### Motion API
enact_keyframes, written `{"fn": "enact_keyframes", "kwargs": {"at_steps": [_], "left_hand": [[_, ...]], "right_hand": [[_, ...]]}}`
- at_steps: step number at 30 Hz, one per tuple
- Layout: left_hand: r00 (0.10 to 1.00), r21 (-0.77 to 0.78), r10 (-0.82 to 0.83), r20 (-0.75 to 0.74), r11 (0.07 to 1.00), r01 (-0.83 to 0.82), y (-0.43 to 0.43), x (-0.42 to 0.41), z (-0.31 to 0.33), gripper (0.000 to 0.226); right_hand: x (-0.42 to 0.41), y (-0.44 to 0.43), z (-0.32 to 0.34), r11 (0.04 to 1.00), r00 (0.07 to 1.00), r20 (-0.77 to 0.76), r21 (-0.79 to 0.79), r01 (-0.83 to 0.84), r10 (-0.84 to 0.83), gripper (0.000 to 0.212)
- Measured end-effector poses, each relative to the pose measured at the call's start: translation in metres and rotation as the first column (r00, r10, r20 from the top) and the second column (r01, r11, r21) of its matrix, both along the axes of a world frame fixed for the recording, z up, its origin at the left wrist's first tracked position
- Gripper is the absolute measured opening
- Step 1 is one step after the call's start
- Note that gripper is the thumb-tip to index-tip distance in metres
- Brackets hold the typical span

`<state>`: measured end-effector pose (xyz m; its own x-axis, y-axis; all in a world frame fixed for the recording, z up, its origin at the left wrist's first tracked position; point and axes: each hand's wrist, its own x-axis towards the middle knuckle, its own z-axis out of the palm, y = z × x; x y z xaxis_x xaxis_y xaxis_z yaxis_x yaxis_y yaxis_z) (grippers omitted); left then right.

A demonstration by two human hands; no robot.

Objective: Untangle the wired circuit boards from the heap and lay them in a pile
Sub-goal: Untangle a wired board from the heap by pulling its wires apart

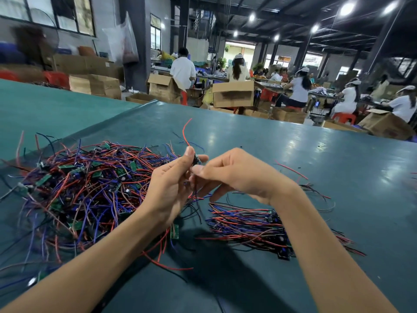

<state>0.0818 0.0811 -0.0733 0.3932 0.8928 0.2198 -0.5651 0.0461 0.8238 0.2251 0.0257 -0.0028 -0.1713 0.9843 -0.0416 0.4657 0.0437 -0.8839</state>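
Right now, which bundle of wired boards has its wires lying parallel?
The smaller bundle on the right; the big heap on the left is a crisscrossed tangle.

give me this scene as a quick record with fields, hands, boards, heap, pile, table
left hand: holds a small circuit board between thumb and fingers
right hand: pinches the wires hanging below that board
held board: raised above the table, not on the pile
heap: tangled boards with red, blue and black wires, on the person's left
pile: boards with wires laid roughly parallel, on the right, partly under the right forearm
table: green surface
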Motion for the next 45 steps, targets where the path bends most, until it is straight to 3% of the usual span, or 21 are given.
{"fn": "enact_keyframes", "kwargs": {"at_steps": [7, 11, 15, 24, 34, 41, 45], "left_hand": [[0.995, 0.105, 0.053, -0.081, 0.993, -0.044, 0.018, -0.008, -0.004, 0.040], [0.926, 0.180, 0.271, -0.262, 0.957, -0.229, 0.032, -0.006, -0.017, 0.042], [0.864, 0.242, 0.331, -0.380, 0.937, -0.252, 0.043, -0.003, -0.029, 0.041], [0.869, 0.078, 0.405, -0.285, 0.913, -0.400, 0.060, -0.006, -0.036, 0.046], [0.899, -0.016, 0.398, -0.183, 0.913, -0.408, 0.056, -0.007, -0.032, 0.038], [0.912, -0.018, 0.386, -0.140, 0.920, -0.392, 0.048, -0.010, -0.024, 0.040], [0.969, -0.035, 0.229, -0.091, 0.972, -0.233, 0.038, -0.011, -0.014, 0.039]], "right_hand": [[-0.025, 0.012, -0.021, 0.987, 0.964, -0.220, 0.017, 0.159, -0.151, 0.031], [-0.024, 0.012, -0.023, 0.988, 0.986, -0.059, -0.033, 0.152, -0.154, 0.026], [-0.021, 0.010, -0.022, 0.965, 0.989, -0.011, -0.220, 0.143, -0.149, 0.022], [-0.016, 0.007, -0.025, 0.885, 0.990, 0.112, -0.448, 0.128, -0.087, 0.033], [-0.005, 0.006, -0.022, 0.887, 0.982, 0.190, -0.455, 0.081, 0.007, 0.045], [0.000, -0.009, -0.009, 0.836, 0.933, 0.235, -0.539, -0.107, 0.271, 0.055], [0.017, -0.017, 0.012, 0.894, 0.930, 0.344, -0.447, 0.039, 0.131, 0.066]]}}
